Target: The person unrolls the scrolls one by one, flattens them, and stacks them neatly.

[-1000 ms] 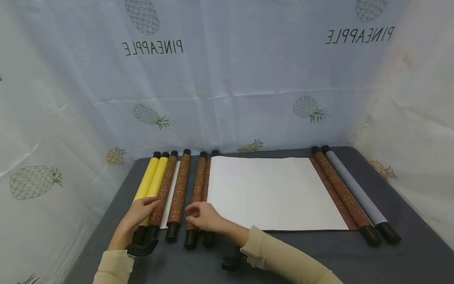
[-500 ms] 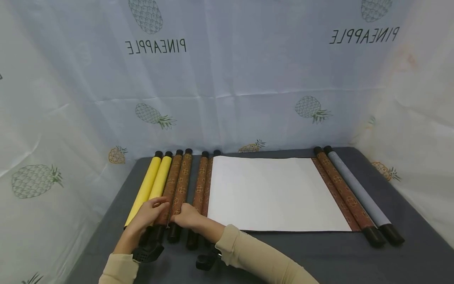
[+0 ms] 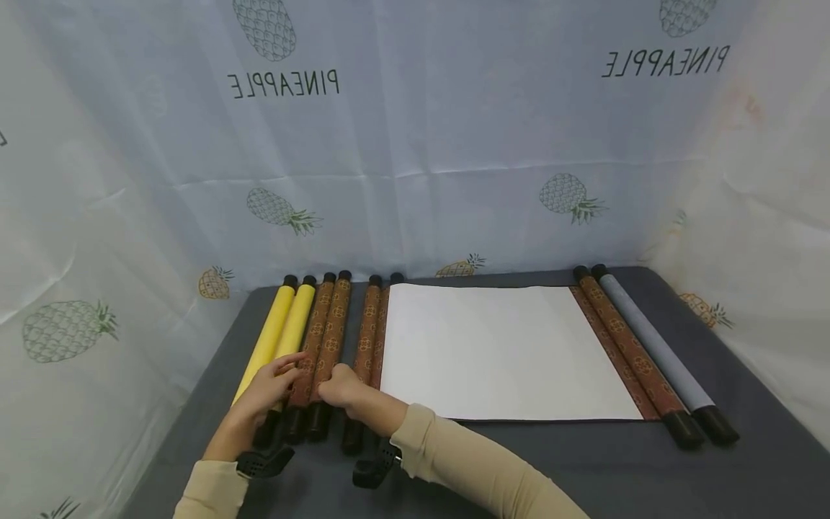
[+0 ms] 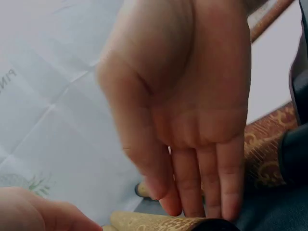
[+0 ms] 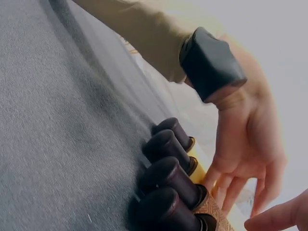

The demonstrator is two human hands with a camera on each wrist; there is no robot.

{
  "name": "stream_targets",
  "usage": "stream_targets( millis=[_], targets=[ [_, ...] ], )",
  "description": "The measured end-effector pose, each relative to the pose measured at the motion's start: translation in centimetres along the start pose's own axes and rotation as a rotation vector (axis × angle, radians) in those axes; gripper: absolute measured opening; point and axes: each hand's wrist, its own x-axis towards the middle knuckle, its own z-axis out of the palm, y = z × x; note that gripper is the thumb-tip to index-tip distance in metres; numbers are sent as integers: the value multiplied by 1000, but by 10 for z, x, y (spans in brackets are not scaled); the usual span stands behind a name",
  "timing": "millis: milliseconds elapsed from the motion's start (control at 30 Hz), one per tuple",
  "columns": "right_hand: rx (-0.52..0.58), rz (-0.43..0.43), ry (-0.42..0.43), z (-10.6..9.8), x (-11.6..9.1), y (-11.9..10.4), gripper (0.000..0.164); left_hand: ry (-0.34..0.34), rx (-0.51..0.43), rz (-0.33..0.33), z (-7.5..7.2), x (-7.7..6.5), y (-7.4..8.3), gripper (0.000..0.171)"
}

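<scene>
Two brown patterned rollers of a scroll lie side by side in the head view, the left roller point(image 3: 315, 324) close against the right roller point(image 3: 335, 317). Above the left roller and a yellow roll point(image 3: 295, 324) is my left hand point(image 3: 264, 393), its fingers point(image 4: 187, 178) mostly straight and pointing down in the left wrist view. My right hand point(image 3: 350, 395) touches the near end of the right roller with its fingertips; some of its fingers are hidden. Black end knobs point(image 5: 163, 175) stick out in a row in the right wrist view.
To the right, an unrolled scroll shows a wide white sheet point(image 3: 506, 353), with brown rollers point(image 3: 366, 324) at its left and another brown roller point(image 3: 635, 360) at its right. Beyond that lies a grey roll point(image 3: 655, 346). A pineapple-print curtain point(image 3: 421, 130) stands behind the dark table point(image 3: 532, 461).
My right hand has moved left onto the right brown roller. The gap with the white strip between the two brown rollers has closed, the left one shifting slightly right.
</scene>
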Motion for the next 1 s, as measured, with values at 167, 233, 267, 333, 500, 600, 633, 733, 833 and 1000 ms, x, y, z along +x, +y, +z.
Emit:
stream_targets(
  millis=[167, 233, 267, 333, 500, 600, 633, 733, 833, 1000],
  targets=[
    [14, 1, 17, -3, 2, -2, 29, -95, -71, -68, -9, 2, 0, 56],
    [7, -1, 28, -5, 1, -3, 33, -130, -80, -78, -13, 4, -1, 58],
    [8, 1, 31, -6, 2, -4, 31, -146, -89, -84, -15, 4, -1, 59],
    [15, 2, 41, -9, 1, -6, 33, -168, -107, -89, -18, 5, -1, 60],
    [110, 10, 40, -17, 2, -10, 43, -192, -195, -99, -22, 5, -1, 63],
    [166, 36, 42, -21, 3, -9, 60, -184, -238, -96, -20, 3, 0, 63],
    [177, 46, 41, -22, 3, -9, 63, -176, -249, -95, -18, 2, 1, 63],
    [179, 54, 52, -24, 4, -6, 69, -151, -258, -79, -12, -1, 2, 65],
    [159, 58, 65, -26, 4, -5, 65, -117, -252, -69, -6, -4, 3, 67],
    [145, 75, 66, -31, 3, -6, 53, -70, -250, -86, 0, -3, 4, 67]
  ],
)
